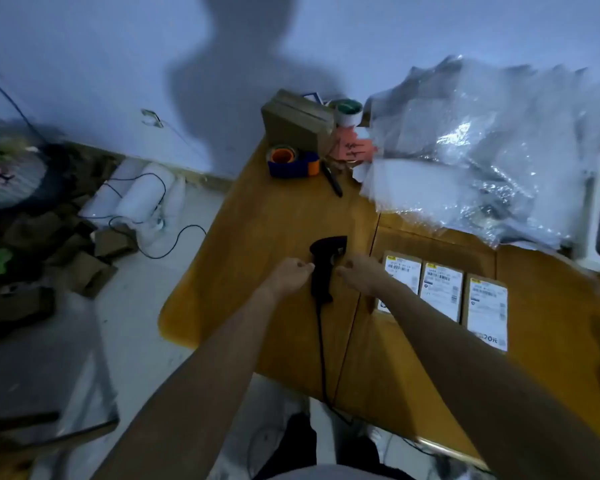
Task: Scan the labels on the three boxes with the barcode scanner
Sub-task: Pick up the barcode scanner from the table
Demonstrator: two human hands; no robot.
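A black barcode scanner lies flat on the wooden table, its cable running toward me over the near edge. My left hand sits at the scanner's left side with curled fingers touching the handle. My right hand is at its right side, fingertips at the handle, not clearly gripping. Three flat boxes with white labels lie in a row to the right: the first box is partly under my right forearm, then the middle box, then the third box.
At the table's far end stand a blue-and-orange tape dispenser, a cardboard box, a tape roll, a black pen and pink paper. A pile of clear plastic bags covers the back right. Cardboard scraps and cables litter the floor at left.
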